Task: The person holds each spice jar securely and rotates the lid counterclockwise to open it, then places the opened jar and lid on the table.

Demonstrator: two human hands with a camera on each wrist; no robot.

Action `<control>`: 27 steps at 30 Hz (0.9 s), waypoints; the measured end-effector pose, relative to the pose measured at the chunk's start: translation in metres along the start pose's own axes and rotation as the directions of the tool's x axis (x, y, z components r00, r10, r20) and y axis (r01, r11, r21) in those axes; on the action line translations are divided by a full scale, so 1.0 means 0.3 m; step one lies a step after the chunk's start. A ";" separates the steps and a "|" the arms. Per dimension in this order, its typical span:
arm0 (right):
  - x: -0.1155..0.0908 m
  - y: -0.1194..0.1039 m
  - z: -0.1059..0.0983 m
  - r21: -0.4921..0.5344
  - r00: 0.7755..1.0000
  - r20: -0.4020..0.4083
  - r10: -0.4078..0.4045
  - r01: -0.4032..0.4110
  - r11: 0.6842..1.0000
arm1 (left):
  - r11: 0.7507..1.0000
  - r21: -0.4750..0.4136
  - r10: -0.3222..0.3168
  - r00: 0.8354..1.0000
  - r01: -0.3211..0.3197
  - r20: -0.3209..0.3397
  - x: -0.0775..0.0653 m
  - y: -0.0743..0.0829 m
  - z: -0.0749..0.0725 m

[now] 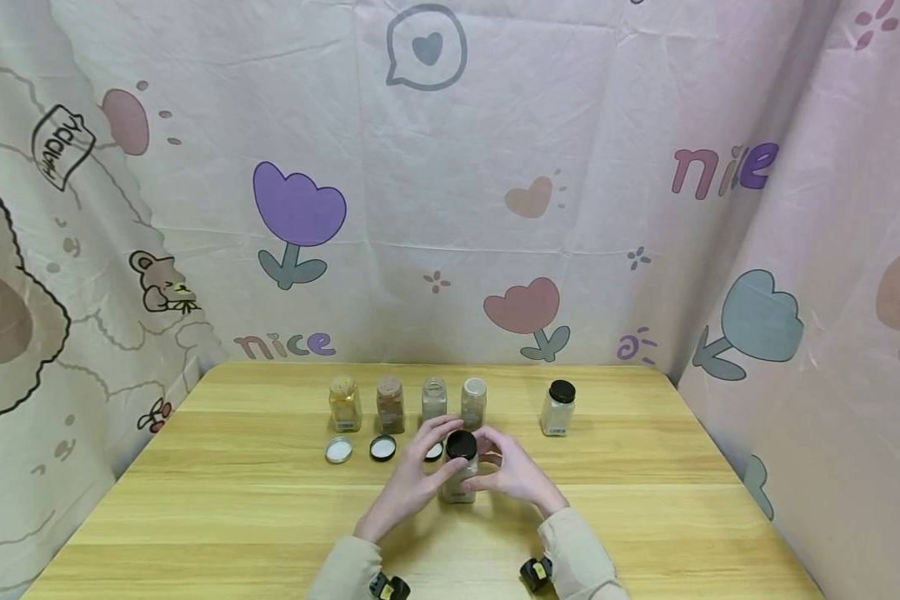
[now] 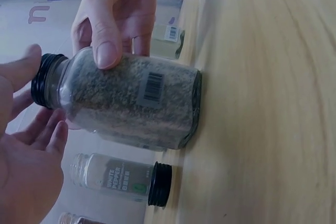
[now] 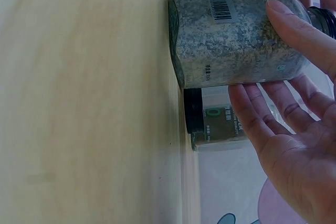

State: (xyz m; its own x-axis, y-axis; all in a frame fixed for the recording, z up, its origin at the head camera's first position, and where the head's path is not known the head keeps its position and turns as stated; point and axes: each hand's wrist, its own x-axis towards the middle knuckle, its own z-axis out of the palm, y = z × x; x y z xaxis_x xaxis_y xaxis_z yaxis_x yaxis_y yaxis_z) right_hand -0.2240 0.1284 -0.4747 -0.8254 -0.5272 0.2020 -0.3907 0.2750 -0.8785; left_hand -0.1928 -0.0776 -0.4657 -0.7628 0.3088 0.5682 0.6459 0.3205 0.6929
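Note:
A clear spice jar [image 1: 460,492] with grainy pale contents and a black lid [image 1: 462,444] stands upright on the table in front of me. My left hand [image 1: 412,479] pinches the lid between thumb and fingers. In the left wrist view, that lid [image 2: 46,80] sits on the jar's neck. My right hand [image 1: 516,473] holds the glass body, thumb on one side and fingers on the other. A barcode label shows on the jar [image 3: 236,40] in the right wrist view.
Behind stands a row of lidless jars: yellow [image 1: 345,407], brown [image 1: 391,407], clear [image 1: 434,400] and whitish [image 1: 473,402]. Loose lids [image 1: 338,450] lie before them, one a black-rimmed lid [image 1: 382,447], another partly behind my left hand. A black-lidded jar [image 1: 558,410] stands to the right.

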 end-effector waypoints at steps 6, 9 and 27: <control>0.001 0.001 0.001 -0.004 1.000 -0.004 -0.005 0.005 1.000 | 0.994 -0.084 -0.065 0.992 0.074 0.110 -0.003 0.011 -0.020; 0.000 0.001 0.000 -0.002 1.000 -0.004 -0.007 0.007 1.000 | 0.991 -0.108 -0.064 0.986 0.081 0.152 -0.003 0.008 -0.021; 0.003 0.004 0.001 0.018 1.000 0.004 -0.001 0.001 1.000 | 0.999 -0.006 0.032 0.999 -0.032 -0.035 -0.002 -0.006 0.016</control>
State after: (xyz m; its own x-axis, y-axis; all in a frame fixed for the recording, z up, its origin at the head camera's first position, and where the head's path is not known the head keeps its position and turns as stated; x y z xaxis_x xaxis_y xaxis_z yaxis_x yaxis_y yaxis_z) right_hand -0.2252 0.1281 -0.4756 -0.8230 -0.5312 0.2013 -0.3844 0.2599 -0.8858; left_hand -0.1933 -0.0740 -0.4693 -0.7426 0.2869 0.6052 0.6697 0.3054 0.6769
